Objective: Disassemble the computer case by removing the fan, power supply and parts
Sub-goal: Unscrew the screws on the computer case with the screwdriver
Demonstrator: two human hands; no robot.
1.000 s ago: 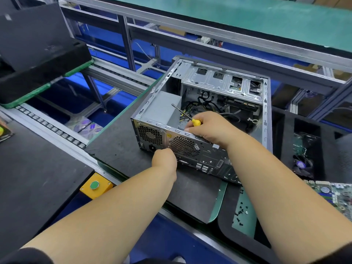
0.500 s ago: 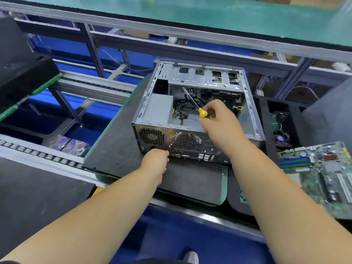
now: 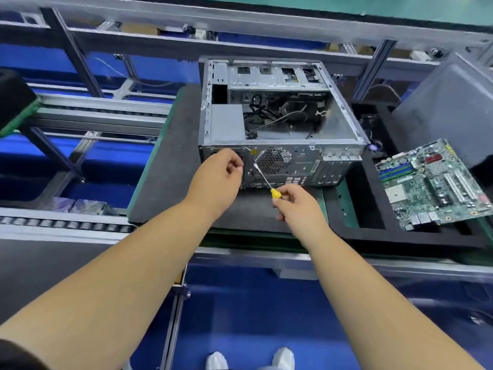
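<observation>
An open grey computer case (image 3: 333, 129) lies on a dark mat (image 3: 170, 166), its rear panel facing me. The grey power supply (image 3: 226, 121) sits inside at the left, with black cables (image 3: 272, 113) beside it. A round fan grille (image 3: 273, 160) shows on the rear panel. My right hand (image 3: 296, 206) grips a yellow-handled screwdriver (image 3: 264, 178), whose tip touches the rear panel left of the grille. My left hand (image 3: 221, 174) is against the rear panel's left part with fingers curled; whether it holds anything is hidden.
A green motherboard (image 3: 432, 182) lies tilted on a black foam tray (image 3: 373, 209) at the right. A grey side panel (image 3: 453, 113) stands behind it. A roller conveyor rail (image 3: 66, 225) runs at the left, and metal frame bars (image 3: 240, 44) cross behind the case.
My right hand drew the screwdriver out of the case interior and brought its tip to the rear panel. My left hand rose along the panel's left side. The camera view swung right.
</observation>
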